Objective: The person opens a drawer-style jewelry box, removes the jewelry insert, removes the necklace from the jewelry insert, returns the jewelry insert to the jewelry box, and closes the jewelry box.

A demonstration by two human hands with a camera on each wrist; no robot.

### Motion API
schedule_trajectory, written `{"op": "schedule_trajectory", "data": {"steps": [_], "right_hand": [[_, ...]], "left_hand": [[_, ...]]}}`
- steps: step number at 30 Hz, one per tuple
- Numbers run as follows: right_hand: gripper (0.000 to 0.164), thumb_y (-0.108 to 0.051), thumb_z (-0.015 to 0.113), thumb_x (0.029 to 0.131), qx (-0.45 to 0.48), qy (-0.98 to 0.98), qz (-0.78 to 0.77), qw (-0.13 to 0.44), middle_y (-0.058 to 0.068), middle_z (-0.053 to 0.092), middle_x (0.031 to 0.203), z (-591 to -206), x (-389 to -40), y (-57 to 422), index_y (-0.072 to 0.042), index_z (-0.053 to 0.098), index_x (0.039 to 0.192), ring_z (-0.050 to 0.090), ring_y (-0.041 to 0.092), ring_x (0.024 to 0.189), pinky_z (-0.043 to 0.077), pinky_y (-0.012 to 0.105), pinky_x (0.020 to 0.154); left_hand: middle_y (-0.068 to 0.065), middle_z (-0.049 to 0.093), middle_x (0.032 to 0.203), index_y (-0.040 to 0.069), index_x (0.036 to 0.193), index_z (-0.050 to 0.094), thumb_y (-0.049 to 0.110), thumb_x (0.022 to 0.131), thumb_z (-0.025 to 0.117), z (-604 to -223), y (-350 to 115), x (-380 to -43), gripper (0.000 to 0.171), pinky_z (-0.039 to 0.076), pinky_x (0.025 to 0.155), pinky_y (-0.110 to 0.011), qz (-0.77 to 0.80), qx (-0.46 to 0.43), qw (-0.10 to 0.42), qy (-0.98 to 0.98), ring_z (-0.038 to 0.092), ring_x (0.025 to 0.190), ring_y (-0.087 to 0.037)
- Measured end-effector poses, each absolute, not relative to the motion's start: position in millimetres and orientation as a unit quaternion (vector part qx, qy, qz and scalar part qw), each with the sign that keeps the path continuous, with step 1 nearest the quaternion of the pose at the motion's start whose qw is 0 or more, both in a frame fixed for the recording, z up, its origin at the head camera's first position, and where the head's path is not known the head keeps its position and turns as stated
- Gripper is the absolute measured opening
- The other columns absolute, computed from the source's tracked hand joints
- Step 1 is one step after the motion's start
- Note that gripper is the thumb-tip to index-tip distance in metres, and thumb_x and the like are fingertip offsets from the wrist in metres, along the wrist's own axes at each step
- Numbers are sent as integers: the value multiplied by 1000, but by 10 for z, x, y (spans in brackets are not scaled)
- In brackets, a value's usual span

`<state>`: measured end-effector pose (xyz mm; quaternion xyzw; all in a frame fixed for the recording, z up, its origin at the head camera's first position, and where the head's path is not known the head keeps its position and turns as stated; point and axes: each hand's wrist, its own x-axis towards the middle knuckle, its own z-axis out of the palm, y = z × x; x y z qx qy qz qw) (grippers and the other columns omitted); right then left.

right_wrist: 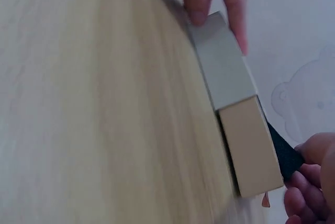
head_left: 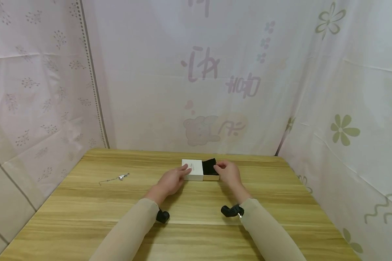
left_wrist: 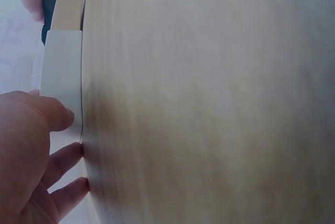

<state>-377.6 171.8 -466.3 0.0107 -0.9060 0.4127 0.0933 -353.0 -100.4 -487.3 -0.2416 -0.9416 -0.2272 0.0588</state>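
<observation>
A small white slide-out box (head_left: 192,174) with fine print on its lid lies near the back of the table. Its tan-sided drawer (right_wrist: 251,150) is pulled partway out to the right. My left hand (head_left: 172,180) grips the white outer sleeve at its left end, the thumb along the near side (left_wrist: 63,72). My right hand (head_left: 229,174) pinches a corner of a black soft pad (right_wrist: 284,153) that sticks up tilted out of the drawer. A silvery chain with a shiny pendant (head_left: 122,177) lies apart on the table, to the left of my left hand.
The box rests on a wood-grain table (head_left: 189,232). Printed curtains (head_left: 143,72) hang behind the table's back edge and along both sides. Each wrist carries a black camera mount (head_left: 232,211) below the sleeve cuff. A small copper-coloured tab (right_wrist: 266,200) shows at the drawer's end.
</observation>
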Motion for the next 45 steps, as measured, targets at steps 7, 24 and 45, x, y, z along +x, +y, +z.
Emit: {"op": "schedule_trajectory", "data": {"steps": [7, 24, 45], "right_hand": [[34, -21, 74, 104, 50, -940, 323, 94, 11, 76, 102, -4700, -3794, 1725, -2, 75, 133, 70, 27, 92, 60, 49, 89], [37, -20, 53, 113, 101, -965, 234, 59, 22, 74, 141, -4716, -3776, 1742, -6, 76, 139, 42, 52, 157, 37, 61, 130], [40, -26, 50, 115, 78, -947, 306, 66, 18, 79, 128, -4757, -3899, 1971, -9, 73, 144, 73, 34, 111, 58, 55, 100]], "left_hand": [[-9, 47, 173, 17, 161, 59, 0, 109, 59, -4861, -1019, -3529, 54, 50, 121, -54, -238, -242, 55, -939, 56, 151, -40], [-11, 47, 173, 16, 161, 58, -1, 108, 59, -4855, -1012, -3556, 55, 52, 119, -54, -235, -252, 62, -937, 57, 150, -40], [-9, 48, 173, 17, 161, 59, 2, 108, 60, -4894, -1015, -3552, 55, 53, 118, -55, -236, -248, 62, -937, 57, 150, -40]]}}
